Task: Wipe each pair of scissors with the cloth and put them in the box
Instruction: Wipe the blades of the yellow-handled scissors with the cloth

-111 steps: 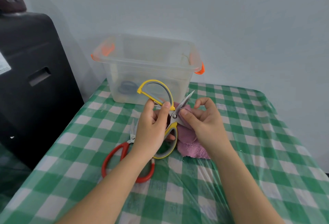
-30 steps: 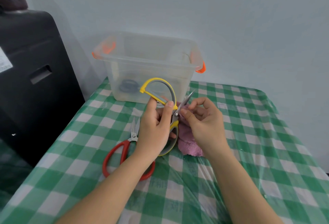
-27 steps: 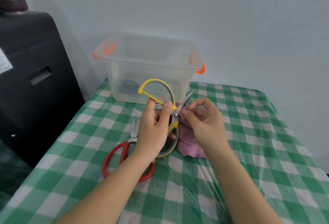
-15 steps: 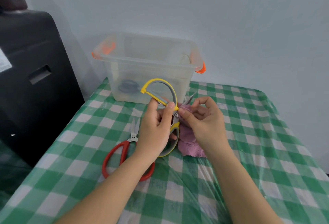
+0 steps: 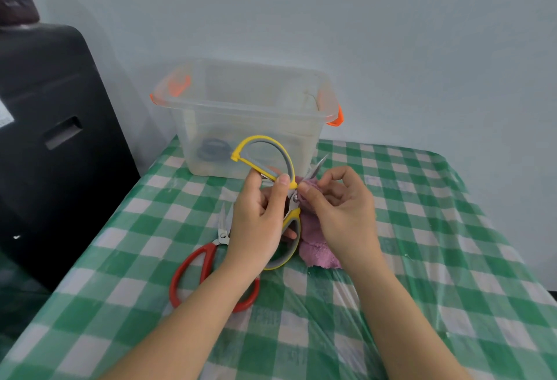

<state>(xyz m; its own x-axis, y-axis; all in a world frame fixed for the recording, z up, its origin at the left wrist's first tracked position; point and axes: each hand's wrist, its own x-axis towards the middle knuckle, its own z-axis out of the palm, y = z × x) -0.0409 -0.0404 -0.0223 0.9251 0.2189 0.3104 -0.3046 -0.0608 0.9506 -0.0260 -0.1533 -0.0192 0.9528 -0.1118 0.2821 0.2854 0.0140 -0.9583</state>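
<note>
Above the checked table (image 5: 422, 244), left hand (image 5: 256, 222) grips yellow scissors (image 5: 271, 162); right hand (image 5: 340, 216) pinches pink cloth (image 5: 316, 247).

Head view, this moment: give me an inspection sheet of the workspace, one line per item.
Surface: table under a green-and-white checked cloth with clear plastic over it.
Job's things: yellow-grey scissors held up, open; pink cloth against a blade; red scissors lying on the table; clear box with orange latches at the back, a dark item inside, too blurred to identify.
Clutter: nothing seen.
Hands: left hand grips the yellow-grey scissors; right hand pinches the cloth on the blade.
Cables: nothing seen.
Surroundings: pale wall; black cabinet to the left.
</note>
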